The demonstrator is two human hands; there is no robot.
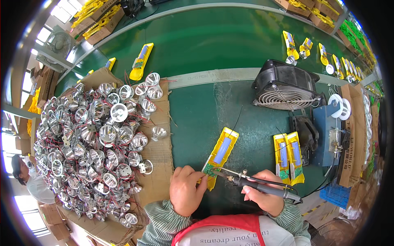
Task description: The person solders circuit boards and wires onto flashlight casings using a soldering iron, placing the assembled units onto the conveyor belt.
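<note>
A yellow lamp housing (230, 141) lies tilted on the green bench in front of me, with a blue battery cell (223, 150) in it. A green circuit board (209, 169) sits toward its near end. My left hand (186, 189) is closed, thumb and fingers pinched at the housing's near left edge; whether a thin wire is also between them is hidden. In my right hand (262, 192) is a soldering iron (262, 187) with a dark handle and a thin curved feed tube. Its tip points left, at the circuit board.
Reflector cups (107, 134) with red wires are heaped on cardboard (158, 180) at left. Right of me lie two more yellow housings (294, 153), a black fan (286, 84) and a blue solder feeder (327, 133). Beyond runs a green conveyor (213, 41) carrying more housings.
</note>
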